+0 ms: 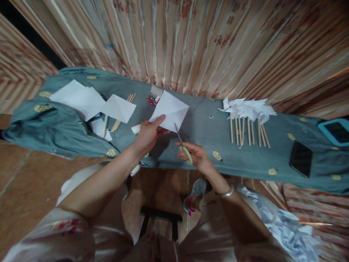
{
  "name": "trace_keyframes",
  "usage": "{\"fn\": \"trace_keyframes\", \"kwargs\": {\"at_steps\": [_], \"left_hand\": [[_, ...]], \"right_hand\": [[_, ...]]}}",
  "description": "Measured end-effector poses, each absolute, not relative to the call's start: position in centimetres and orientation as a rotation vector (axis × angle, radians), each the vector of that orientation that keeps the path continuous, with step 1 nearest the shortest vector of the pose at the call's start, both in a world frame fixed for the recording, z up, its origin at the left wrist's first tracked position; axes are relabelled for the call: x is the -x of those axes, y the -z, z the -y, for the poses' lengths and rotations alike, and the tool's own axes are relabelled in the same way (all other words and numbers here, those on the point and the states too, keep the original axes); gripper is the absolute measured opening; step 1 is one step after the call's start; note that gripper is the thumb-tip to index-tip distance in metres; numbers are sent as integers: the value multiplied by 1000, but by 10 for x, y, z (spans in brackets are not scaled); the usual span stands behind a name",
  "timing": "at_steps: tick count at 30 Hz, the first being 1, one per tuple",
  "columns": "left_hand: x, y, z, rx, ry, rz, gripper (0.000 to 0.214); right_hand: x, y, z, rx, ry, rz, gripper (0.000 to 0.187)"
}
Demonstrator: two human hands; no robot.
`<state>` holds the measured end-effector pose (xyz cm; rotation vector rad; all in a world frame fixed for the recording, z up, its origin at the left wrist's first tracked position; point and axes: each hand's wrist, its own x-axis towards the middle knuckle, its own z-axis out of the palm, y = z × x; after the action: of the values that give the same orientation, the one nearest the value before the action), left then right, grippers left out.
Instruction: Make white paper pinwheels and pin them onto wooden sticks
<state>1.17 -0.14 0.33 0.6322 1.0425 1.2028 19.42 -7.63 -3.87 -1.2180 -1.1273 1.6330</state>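
Note:
My left hand (149, 134) pinches a square sheet of white paper (172, 108) by its lower left edge, thumb on top and fingers beneath. The sheet is held above the cloth-covered table, and faint crease lines show on it. In my right hand (197, 155) is a pair of scissors (186, 153) with pale green handles. Their blades point up and left, with the tip at the paper's lower corner. Whether the blades have cut into the paper I cannot tell.
White paper pinwheels on sticks (248, 111) lie in a row at right, beside a black phone (301, 159) and a blue-framed device (336, 131). Paper sheets (81, 100), wooden sticks (116, 125) and a small box of metal pieces (153, 97) lie left of centre. A patterned curtain (174, 43) hangs behind.

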Motion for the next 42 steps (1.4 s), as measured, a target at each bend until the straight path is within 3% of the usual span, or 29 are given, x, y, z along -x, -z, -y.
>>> {"fn": "trace_keyframes", "kwargs": {"at_steps": [20, 42], "left_hand": [[-9, -5, 2, -633, -1181, -1028, 25], [-12, -1, 6, -633, -1139, -1020, 24]], "right_hand": [[-192, 43, 75, 1199, -1654, 1059, 46], [-190, 35, 75, 1220, -1605, 1092, 49]]}}
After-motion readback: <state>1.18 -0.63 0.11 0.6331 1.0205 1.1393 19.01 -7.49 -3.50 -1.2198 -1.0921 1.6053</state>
